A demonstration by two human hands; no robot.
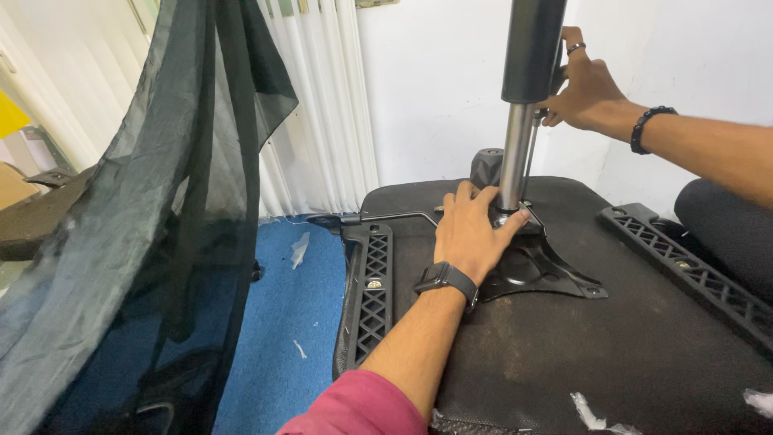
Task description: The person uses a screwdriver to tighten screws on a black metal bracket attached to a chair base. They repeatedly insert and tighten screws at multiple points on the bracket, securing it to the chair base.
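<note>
Two black ribbed brackets (370, 290) are running along the left and right edges of the upturned seat underside (612, 354), which is filling most of the lower right; its bare dark surface is lying open toward the near edge, where white plastic scraps (592, 415) are sitting. Dark mesh fabric (137, 217) is hanging close on the left, crowding the blue carpet (298, 306) between it and the seat. Rising upright from the black mounting plate (535, 270) at the seat's middle, the gas-lift cylinder (527, 89) is standing between both arms. Reaching forward with a watch on its wrist, the left hand (471, 234) is pressing flat, fingers spread around the cylinder's base. Stretching in from the right, the right hand (584, 84) is gripping the black upper sleeve.
</note>
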